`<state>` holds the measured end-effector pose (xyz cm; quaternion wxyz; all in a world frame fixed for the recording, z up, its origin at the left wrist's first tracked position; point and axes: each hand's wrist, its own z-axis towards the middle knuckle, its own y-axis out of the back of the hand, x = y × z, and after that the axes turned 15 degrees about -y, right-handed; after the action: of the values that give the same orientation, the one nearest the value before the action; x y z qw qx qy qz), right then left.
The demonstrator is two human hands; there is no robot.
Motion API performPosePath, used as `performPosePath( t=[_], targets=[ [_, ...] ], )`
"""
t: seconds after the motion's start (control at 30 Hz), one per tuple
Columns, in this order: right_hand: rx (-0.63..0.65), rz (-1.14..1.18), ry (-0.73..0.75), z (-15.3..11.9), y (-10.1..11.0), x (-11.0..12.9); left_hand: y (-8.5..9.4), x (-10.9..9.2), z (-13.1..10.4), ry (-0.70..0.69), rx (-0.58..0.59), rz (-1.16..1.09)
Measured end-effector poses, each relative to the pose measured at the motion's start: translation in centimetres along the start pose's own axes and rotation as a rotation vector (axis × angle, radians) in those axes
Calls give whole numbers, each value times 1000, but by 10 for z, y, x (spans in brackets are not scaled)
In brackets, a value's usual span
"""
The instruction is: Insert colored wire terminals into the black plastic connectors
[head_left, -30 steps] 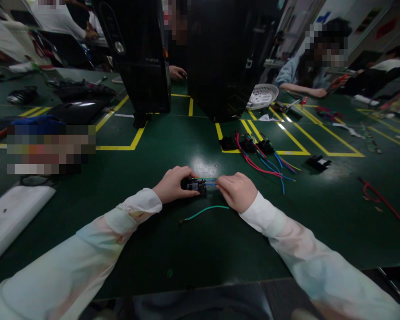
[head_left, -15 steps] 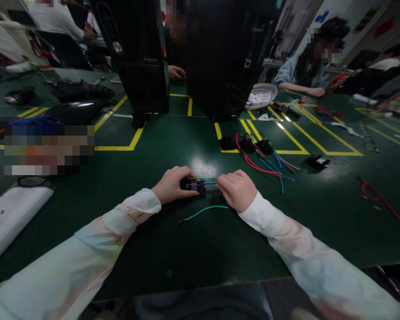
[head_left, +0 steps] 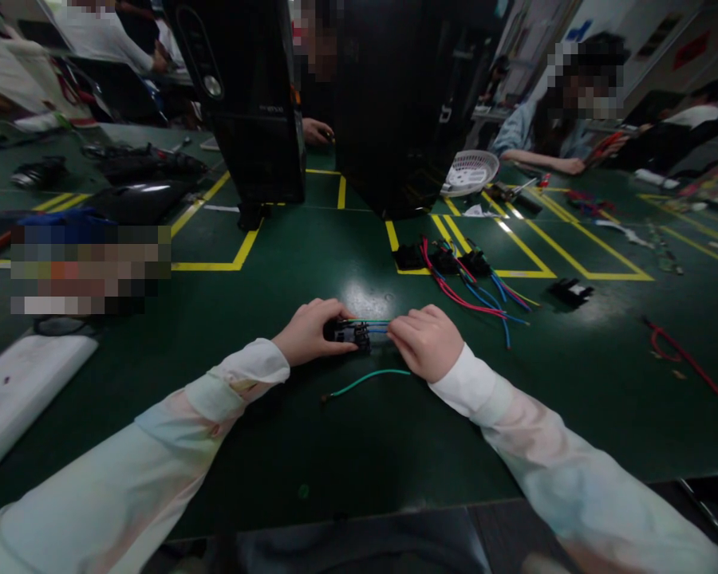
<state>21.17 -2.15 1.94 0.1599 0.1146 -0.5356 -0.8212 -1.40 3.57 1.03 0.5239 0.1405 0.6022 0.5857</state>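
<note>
My left hand (head_left: 314,331) grips a small black plastic connector part (head_left: 359,339) between thumb and fingers, just above the green table (head_left: 263,446). From its right side run thin blue and green wires (head_left: 376,325). Those wires end in the closed fingers of my right hand (head_left: 428,343), which hide their far ends. Below both hands lies a loose green wire (head_left: 368,380) with a dark tip at its left end.
Several black connectors with red and blue wires (head_left: 463,287) lie beyond my right hand, near another black part (head_left: 571,292). A red wire (head_left: 685,359) is farther right. Two tall black cases (head_left: 254,119) stand ahead. A white power strip (head_left: 29,391) lies left. Co-workers sit across the table.
Almost nothing differs. Both hands keep the same hold on the connector part and the wires, and the view shifts only very slightly.
</note>
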Motion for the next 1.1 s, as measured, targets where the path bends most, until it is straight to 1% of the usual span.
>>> performPosePath(
  t=[0.1, 0.23, 0.4, 0.57, 0.7, 0.87, 1.0, 1.1],
  targets=[
    [-31, 0, -13, 0, 0, 0, 0, 0, 0, 2, 1, 5],
    [8, 15, 7, 0, -1, -1, 0, 0, 0, -5, -2, 0],
    [-71, 13, -35, 0, -1, 0, -2, 2, 0, -15, -11, 17],
    [-12, 28, -1, 1, -1, 0, -2, 2, -1, -16, -7, 1],
    [-76, 24, -47, 0, -1, 0, -2, 2, 0, -15, -21, 1],
    [-19, 32, -28, -1, -1, 2, -2, 2, 0, -16, -16, 2],
    [-56, 28, -85, 0, -1, 3, -2, 3, 0, -10, -9, 1],
    [-16, 53, -15, 1, -1, 1, -2, 3, 0, -10, -9, 1]
  ],
)
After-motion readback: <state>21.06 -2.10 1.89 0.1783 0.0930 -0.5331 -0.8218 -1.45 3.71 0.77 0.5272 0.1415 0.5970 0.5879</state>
